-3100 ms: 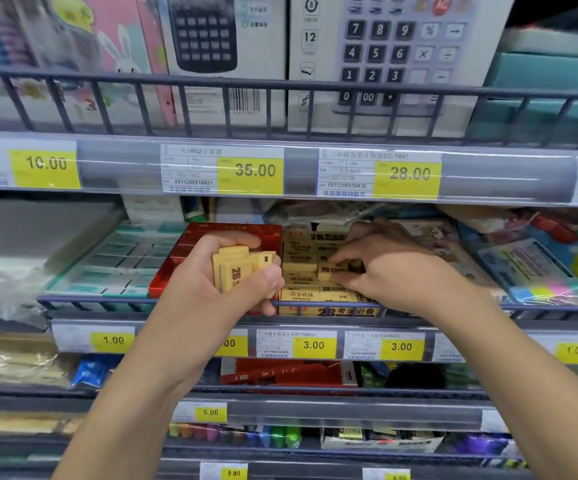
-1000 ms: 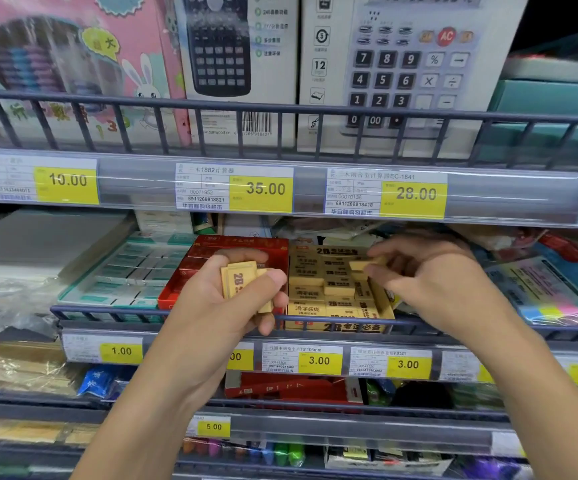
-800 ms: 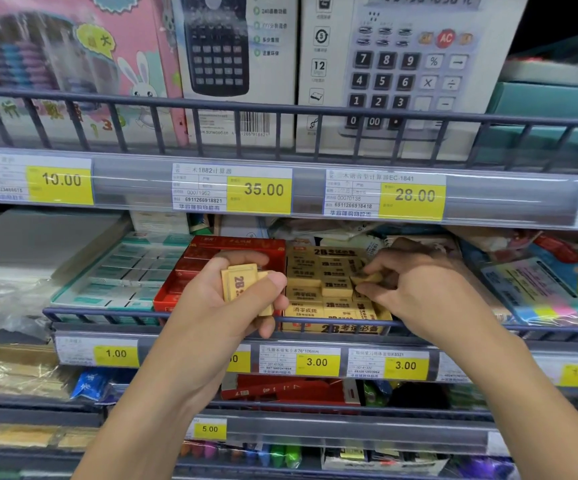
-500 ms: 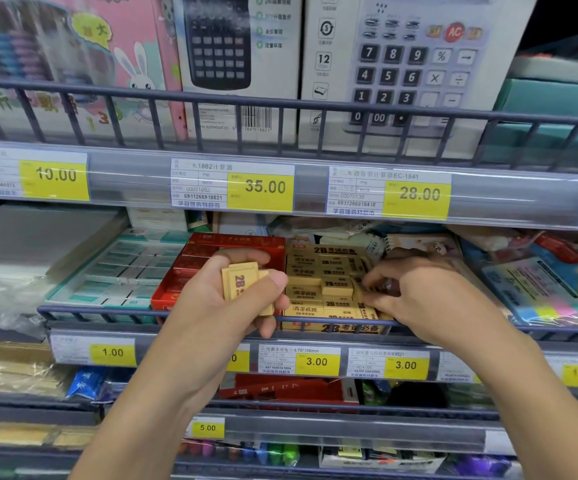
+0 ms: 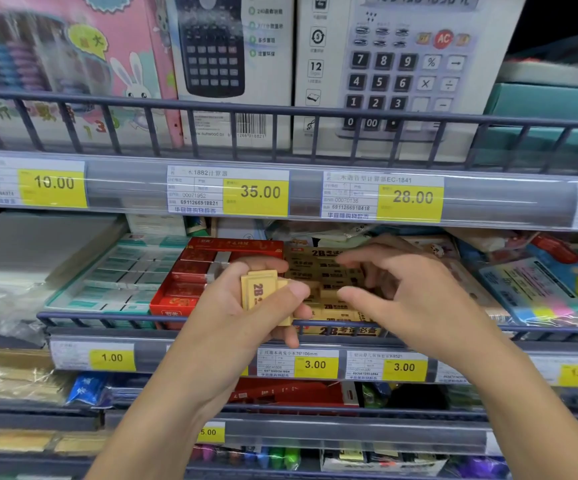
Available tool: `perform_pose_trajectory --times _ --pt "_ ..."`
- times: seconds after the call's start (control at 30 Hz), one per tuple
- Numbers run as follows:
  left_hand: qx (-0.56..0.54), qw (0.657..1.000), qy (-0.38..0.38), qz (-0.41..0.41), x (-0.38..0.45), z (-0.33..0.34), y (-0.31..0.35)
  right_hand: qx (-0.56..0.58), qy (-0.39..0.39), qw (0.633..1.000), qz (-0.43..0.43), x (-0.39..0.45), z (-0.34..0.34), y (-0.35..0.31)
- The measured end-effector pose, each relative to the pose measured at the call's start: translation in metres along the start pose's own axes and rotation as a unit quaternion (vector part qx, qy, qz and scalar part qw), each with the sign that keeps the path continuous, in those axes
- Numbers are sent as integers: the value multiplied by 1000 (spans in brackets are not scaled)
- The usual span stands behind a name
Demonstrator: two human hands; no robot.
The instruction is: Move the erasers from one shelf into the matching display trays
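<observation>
- Your left hand (image 5: pixel 246 306) grasps a small stack of yellow 2B erasers (image 5: pixel 261 294), thumb pressed across their front and fingers curled behind; the stack stands on edge in front of the middle shelf's wire rail (image 5: pixel 107 318).
- Your right hand (image 5: pixel 408 299) hovers over the yellow 2B display tray (image 5: pixel 346 329) with fingers spread and loosely bent, holding nothing that shows; its thumb points toward the stack in your left hand, near it but not touching.
- The yellow tray sits at the front edge of the middle shelf, filled with rows of matching yellow erasers (image 5: pixel 318 268); your hands cover part of them.
- Touching its left side is a red display tray (image 5: pixel 176 301) of red-wrapped erasers, and left of that a teal tray (image 5: pixel 83 301) of white-and-teal erasers.
- On the shelf above stand a black calculator box (image 5: pixel 232 57) and a grey calculator box (image 5: pixel 401 64), with price labels of 35.00 (image 5: pixel 256 192) and 28.00 (image 5: pixel 412 197) on the shelf's front edge.
- A pack of coloured sticky tabs (image 5: pixel 540 299) lies toward the right end of the middle shelf.
</observation>
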State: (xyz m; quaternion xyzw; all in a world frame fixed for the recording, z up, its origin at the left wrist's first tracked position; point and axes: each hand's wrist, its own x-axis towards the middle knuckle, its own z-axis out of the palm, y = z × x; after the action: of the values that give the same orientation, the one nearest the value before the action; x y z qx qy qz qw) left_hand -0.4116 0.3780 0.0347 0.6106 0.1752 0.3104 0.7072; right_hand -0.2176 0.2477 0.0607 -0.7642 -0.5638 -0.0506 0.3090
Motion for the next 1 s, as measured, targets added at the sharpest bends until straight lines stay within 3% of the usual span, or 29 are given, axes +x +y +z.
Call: perform_pose_trajectory --times 0.1,0.2,0.33,0.5,0.77,1.0 --pt "-10 1000 -4 5 0 5 0 136 -25 985 -103 -9 6 -25" --pt "-21 1000 -11 11 -1 8 1 142 -31 976 -160 -11 17 -39" --pt "-22 1000 -5 10 -5 7 4 113 18 974 -193 -11 23 -44" --pt "-42 999 -7 13 -10 1 8 131 85 969 -191 -12 23 -47" --pt "-93 996 -13 10 -13 4 8 177 38 969 -169 -14 25 -46" --pt "38 998 14 46 -12 0 6 154 -8 970 -190 -12 15 -39"
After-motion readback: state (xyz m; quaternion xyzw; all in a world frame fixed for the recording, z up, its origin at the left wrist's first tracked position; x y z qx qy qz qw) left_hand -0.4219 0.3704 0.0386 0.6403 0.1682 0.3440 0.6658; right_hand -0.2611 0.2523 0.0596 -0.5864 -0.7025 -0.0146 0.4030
